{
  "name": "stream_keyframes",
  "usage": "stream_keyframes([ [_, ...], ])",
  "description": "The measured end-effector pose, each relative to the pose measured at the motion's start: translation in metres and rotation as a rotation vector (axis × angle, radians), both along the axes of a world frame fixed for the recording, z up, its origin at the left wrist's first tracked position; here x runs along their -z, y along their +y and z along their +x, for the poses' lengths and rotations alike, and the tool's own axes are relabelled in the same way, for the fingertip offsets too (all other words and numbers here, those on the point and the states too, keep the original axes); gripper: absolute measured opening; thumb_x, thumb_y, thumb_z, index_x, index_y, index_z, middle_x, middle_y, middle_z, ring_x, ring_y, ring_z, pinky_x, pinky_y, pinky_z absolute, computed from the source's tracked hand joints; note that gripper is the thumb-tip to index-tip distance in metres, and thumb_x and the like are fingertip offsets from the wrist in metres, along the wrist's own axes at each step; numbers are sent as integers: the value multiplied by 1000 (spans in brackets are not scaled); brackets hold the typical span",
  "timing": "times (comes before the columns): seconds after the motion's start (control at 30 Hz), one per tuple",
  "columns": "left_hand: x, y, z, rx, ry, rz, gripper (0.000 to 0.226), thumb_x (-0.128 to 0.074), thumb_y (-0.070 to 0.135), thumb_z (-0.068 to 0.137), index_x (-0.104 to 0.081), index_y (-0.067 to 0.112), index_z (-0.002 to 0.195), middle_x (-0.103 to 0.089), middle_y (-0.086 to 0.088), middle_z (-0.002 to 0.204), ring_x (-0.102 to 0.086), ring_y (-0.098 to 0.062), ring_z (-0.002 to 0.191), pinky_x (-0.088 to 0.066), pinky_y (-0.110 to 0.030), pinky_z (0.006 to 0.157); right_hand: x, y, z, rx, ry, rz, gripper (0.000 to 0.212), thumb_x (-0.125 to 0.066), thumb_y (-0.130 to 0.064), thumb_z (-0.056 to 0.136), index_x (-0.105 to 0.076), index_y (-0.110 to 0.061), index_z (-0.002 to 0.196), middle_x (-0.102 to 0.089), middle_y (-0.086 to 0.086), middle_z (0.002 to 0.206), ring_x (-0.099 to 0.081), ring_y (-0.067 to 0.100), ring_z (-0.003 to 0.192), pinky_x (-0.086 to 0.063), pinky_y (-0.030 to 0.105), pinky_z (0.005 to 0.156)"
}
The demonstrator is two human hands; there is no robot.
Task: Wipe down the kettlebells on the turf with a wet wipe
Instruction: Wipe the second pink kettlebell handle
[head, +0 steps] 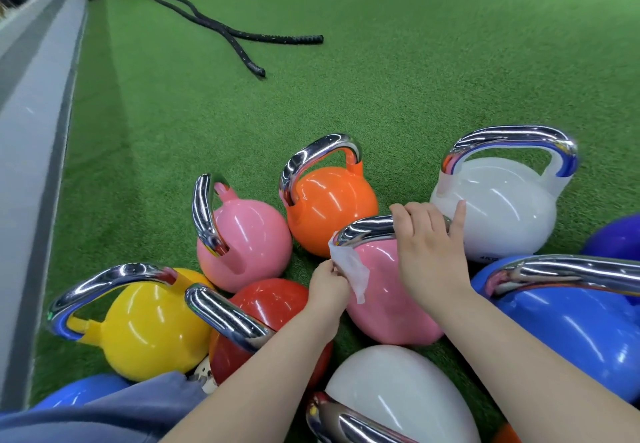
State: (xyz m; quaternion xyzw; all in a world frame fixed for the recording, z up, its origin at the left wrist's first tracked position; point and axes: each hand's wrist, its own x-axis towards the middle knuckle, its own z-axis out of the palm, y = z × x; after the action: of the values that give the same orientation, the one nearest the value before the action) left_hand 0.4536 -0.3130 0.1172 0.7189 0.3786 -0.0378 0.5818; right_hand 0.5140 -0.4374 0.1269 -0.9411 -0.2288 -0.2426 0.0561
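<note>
**Inspector A:** We record a cluster of kettlebells on the green turf [381, 78]. At the centre stands a pink kettlebell [388, 304], tilted, its chrome handle [363, 231] pointing toward ten o'clock.

**Inspector B:** We confirm. The right hand [431, 252] lies over that handle, fingers [415, 215] curled round the bar and thumb out toward the white kettlebell [502, 214] at two o'clock.

**Inspector A:** The left hand [329, 286] pinches a white wet wipe [349, 267] between closed fingertips. The wipe lies against the pink body just beneath the handle's left end.

**Inspector B:** Surrounding items, by the clock from the centre bell: an orange kettlebell [329, 207] at eleven, touching or just beside it; a second pink kettlebell [246, 241] at nine; a red kettlebell [273, 307] at eight with a yellow kettlebell [149, 328] beyond it.

**Inspector A:** We add a blue kettlebell [571, 331] at four and another white one [398, 390] at six, partly cut off by the frame's edge. A purple shape at three is too little in view to identify.

**Inspector B:** Far off at eleven, two black battle ropes [242, 35] lie crossed on the turf. A grey kerb [38, 113] runs along the left border.
</note>
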Motion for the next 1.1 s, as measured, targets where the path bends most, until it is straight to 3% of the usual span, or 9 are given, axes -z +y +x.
stream_keyframes([
  [0.07,2,6,-1,-68,-4,14,37,-42,-7,88,-51,25,73,-58,1,77,-53,-10,68,-46,-22,67,0,0,0,-1,3,-5,51,-28,-11,70,-51,-7,115,-59,11,101,-57,31,96,-25,66,101],
  [0.17,6,6,1,-53,22,132,20,-56,5,84,-53,22,74,-65,-9,85,-61,-25,80,-50,-34,75,3,-1,1,-2,-4,-14,49,-29,-11,71,-50,-8,115,-59,10,102,-57,30,97,-26,66,101],
  [0.27,9,6,5,-43,31,275,21,-66,18,82,-48,18,72,-53,2,73,-53,-22,75,-41,-28,58,6,-1,2,-2,-25,0,49,-29,-10,72,-49,-8,116,-59,11,103,-54,30,98,-23,64,104],
  [0.37,9,4,12,-26,39,333,20,-70,18,79,-59,8,92,-63,-6,90,-60,-26,89,-42,-27,68,8,-1,3,1,-46,23,48,-29,-10,73,-49,-7,116,-58,11,103,-56,31,98,-18,62,104],
  [0.43,16,2,14,-51,65,321,28,-68,15,80,-61,5,105,-64,-8,102,-61,-24,97,-45,-27,76,9,0,3,-1,-51,32,47,-30,-9,73,-49,-7,116,-58,11,103,-56,31,98,-16,62,105],
  [0.53,24,-2,13,-117,90,257,22,-62,9,84,-63,4,106,-67,-10,106,-62,-25,97,-46,-31,81,10,2,4,5,-56,54,47,-30,-9,73,-49,-7,116,-58,12,103,-55,31,98,-15,62,104],
  [0.7,26,-4,17,-246,157,109,21,-63,14,86,-66,2,103,-67,-13,105,-58,-23,86,-45,-27,75,11,3,4,8,-64,71,46,-32,-9,73,-49,-8,116,-58,12,104,-48,31,101,-16,62,104],
  [0.97,20,-4,20,-304,202,-14,33,-62,14,85,-60,-5,113,-61,-22,119,-59,-34,111,-50,-36,87,12,4,5,21,-54,77,46,-31,-9,73,-48,-8,116,-58,12,104,-44,30,102,-14,61,105],
  [1.1,21,-7,20,-311,216,5,33,-65,20,85,-62,-3,108,-63,-15,101,-58,-28,88,-47,-32,77,11,3,4,19,-41,62,48,-30,-10,71,-48,-8,116,-57,12,104,-53,31,100,-14,61,105],
])
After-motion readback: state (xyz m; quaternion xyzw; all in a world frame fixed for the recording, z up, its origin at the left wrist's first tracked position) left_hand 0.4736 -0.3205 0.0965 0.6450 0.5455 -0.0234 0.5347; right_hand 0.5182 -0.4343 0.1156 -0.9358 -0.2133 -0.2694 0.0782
